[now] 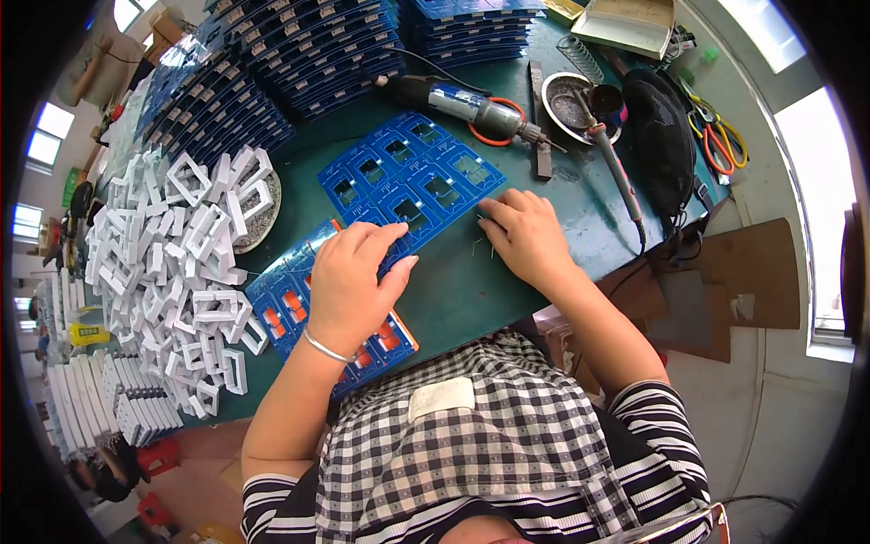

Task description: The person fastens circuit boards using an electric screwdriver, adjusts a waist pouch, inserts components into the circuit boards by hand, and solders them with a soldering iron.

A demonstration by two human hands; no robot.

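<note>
A blue circuit board panel (pixel 412 168) with rows of square cut-outs lies at a slant before me. At its near left corner my left hand (pixel 349 286) has thumb and forefinger closed around the edge. My right hand (pixel 526 231) is at the panel's right corner, fingers curled together; whatever they hold is hidden. Thin wire-like pieces (pixel 484 243) show just beneath those fingertips. Under my left wrist and forearm lies a second blue panel (pixel 276 281), with orange-red parts in its openings, partly covered by my hand.
White plastic frames (pixel 190 272) are heaped at left. Tall stacks of blue panels (pixel 299 54) stand behind. An electric screwdriver (pixel 480 109) lies beyond the panel. Further right are a soldering iron (pixel 616 172), a round dish (pixel 566 95), a black pouch (pixel 657 136) and orange-yellow handled pliers (pixel 720 145).
</note>
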